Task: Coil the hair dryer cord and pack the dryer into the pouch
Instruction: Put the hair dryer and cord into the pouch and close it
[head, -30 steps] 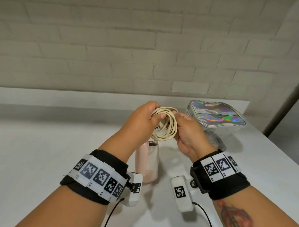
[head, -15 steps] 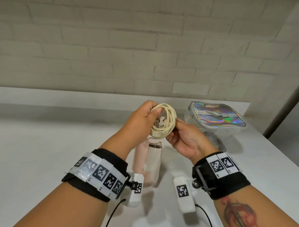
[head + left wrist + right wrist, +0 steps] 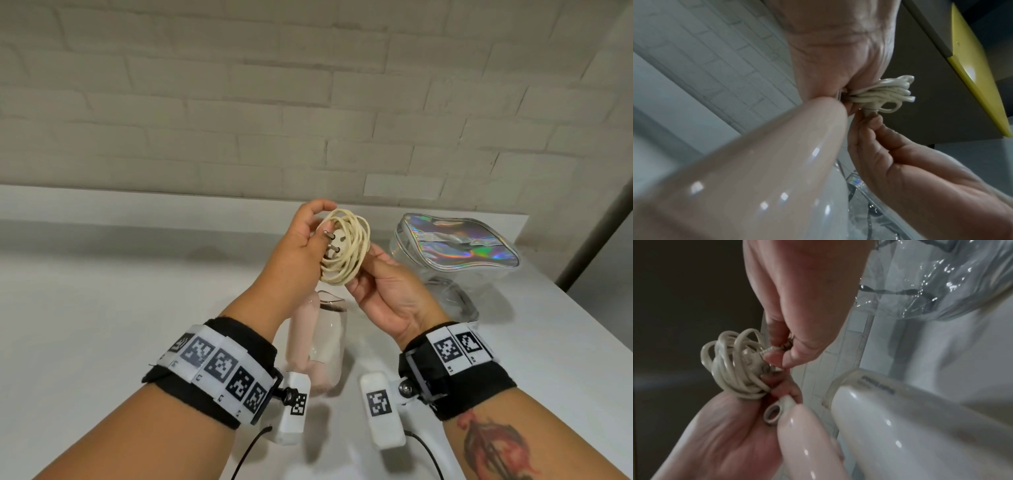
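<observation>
The cream cord [image 3: 347, 255] is wound into a small coil held up over the table. My left hand [image 3: 317, 228] grips the coil from the left, and the plug [image 3: 334, 245] shows its two pins inside the coil. My right hand [image 3: 363, 270], palm up, pinches the cord at the coil's lower right; the right wrist view shows its fingertips [image 3: 777, 358] on the ribbed cord end beside the coil [image 3: 731, 365]. The pink and white hair dryer [image 3: 318, 342] is below the hands, its handle [image 3: 756, 170] close under my left palm. The pouch [image 3: 455, 250] lies to the right.
The pouch has a holographic top and clear sides and lies near the table's right edge [image 3: 582, 308]. A brick wall [image 3: 308, 102] rises behind the white table [image 3: 102, 308]. The dryer's hanging loop [image 3: 774, 413] shows beside my left palm.
The right hand has turned palm up and dropped below the coil. The coil has turned so the plug's pins face me, and the left fingers have loosened at the top.
</observation>
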Action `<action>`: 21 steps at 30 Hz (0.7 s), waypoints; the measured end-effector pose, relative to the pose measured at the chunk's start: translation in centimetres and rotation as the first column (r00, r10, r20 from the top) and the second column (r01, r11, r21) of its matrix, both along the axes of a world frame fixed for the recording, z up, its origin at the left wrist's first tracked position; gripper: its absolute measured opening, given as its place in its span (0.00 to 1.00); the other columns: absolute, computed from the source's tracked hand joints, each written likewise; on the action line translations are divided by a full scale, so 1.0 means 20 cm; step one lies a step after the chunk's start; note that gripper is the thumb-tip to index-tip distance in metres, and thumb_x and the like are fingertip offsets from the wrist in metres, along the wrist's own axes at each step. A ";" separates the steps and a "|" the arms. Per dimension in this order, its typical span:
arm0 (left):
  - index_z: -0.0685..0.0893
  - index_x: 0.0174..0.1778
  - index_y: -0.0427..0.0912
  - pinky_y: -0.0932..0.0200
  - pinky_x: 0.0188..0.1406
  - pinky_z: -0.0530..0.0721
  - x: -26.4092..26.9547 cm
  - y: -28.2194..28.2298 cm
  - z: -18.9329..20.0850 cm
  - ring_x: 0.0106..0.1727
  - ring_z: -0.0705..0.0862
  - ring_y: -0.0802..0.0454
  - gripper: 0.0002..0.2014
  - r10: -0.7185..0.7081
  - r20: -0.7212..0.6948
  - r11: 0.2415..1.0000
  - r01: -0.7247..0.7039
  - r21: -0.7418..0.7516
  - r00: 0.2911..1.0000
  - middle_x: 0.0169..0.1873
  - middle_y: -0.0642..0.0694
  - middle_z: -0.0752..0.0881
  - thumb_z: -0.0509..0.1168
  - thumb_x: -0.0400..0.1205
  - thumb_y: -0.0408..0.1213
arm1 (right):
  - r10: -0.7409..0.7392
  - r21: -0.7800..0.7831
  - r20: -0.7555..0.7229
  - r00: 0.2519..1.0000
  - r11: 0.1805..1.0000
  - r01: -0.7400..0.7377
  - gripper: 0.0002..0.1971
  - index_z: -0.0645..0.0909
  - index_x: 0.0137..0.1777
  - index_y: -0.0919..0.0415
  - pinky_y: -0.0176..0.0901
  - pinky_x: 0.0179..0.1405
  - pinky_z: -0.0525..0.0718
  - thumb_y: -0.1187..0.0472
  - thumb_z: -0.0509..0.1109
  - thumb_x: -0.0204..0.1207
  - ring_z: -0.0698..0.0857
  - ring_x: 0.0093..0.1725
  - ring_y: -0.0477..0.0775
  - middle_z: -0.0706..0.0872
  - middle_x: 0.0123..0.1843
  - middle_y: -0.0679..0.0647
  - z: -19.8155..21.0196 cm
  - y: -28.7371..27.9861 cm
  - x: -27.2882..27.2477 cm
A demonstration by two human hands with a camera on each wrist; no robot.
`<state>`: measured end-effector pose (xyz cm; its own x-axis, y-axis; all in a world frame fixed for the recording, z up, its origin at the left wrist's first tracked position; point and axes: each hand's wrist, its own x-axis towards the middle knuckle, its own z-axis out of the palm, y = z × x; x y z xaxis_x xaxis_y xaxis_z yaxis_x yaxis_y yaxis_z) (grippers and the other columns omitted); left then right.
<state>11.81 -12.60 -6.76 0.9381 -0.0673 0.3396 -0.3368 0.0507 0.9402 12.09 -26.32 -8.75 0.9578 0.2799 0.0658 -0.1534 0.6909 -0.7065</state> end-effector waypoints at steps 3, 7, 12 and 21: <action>0.83 0.52 0.59 0.47 0.42 0.85 0.00 -0.01 0.00 0.49 0.86 0.41 0.14 -0.011 -0.045 0.994 0.006 -0.110 0.999 0.65 0.35 0.80 0.57 0.86 0.34 | -0.019 0.025 -0.030 0.999 0.999 0.020 0.19 0.79 0.63 0.70 0.43 0.53 0.86 0.70 0.67 0.71 0.89 0.48 0.52 0.90 0.50 0.60 -0.02 0.03 0.00; 0.87 0.37 0.48 0.46 0.51 0.86 -0.02 -0.01 0.00 0.54 0.87 0.47 0.22 -0.037 -0.085 0.974 0.016 -0.226 0.996 0.60 0.49 0.86 0.54 0.79 0.18 | -0.033 0.063 -0.038 0.999 0.997 0.035 0.15 0.83 0.55 0.67 0.39 0.42 0.90 0.72 0.66 0.68 0.91 0.43 0.51 0.91 0.45 0.59 -0.03 0.05 -0.02; 0.85 0.58 0.44 0.40 0.64 0.81 -0.03 -0.02 -0.03 0.59 0.85 0.42 0.17 -0.185 -0.055 0.964 0.170 -0.204 0.981 0.58 0.37 0.87 0.58 0.77 0.31 | -0.071 0.126 -0.100 0.992 0.989 0.084 0.12 0.86 0.46 0.65 0.43 0.49 0.87 0.67 0.71 0.60 0.91 0.40 0.51 0.92 0.40 0.58 -0.03 0.05 0.00; 0.88 0.47 0.52 0.43 0.56 0.87 -0.02 -0.03 -0.03 0.49 0.89 0.47 0.11 -0.081 -0.005 0.997 0.081 -0.019 0.997 0.47 0.44 0.90 0.74 0.73 0.32 | 0.071 -0.124 -0.029 0.997 0.990 -0.074 0.23 0.78 0.66 0.69 0.55 0.58 0.83 0.63 0.69 0.70 0.90 0.47 0.55 0.91 0.50 0.61 -0.02 -0.04 -0.02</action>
